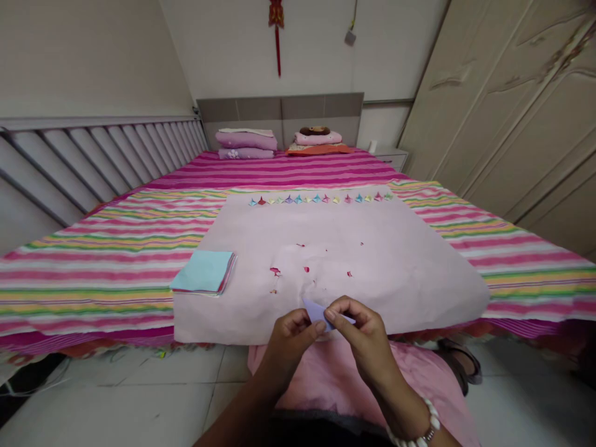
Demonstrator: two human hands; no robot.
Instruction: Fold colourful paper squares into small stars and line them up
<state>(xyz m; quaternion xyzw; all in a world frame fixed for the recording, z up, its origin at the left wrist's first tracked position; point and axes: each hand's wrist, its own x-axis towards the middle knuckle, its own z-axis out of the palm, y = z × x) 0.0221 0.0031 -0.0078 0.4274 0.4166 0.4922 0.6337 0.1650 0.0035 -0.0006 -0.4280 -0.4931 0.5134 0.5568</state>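
Note:
Both hands meet over the near edge of a large pale pink sheet (372, 261) spread on the bed. My left hand (291, 338) and my right hand (358, 335) pinch a small lavender piece of folded paper (316, 310) between fingers and thumbs. A stack of square coloured papers (205, 273), light blue on top, lies on the sheet's left edge. A row of several small folded paper shapes (321, 198) in mixed colours lines the sheet's far edge. Tiny red paper scraps (275, 271) dot the middle.
The bed carries a pink striped cover (116, 248), with folded bedding and pillows (245, 144) at the headboard. A slatted rail (93, 161) runs along the left, wardrobe doors (521, 124) stand at right. White tiled floor (116, 397) lies below; a dark shoe (459, 363) sits near my pink-clad lap.

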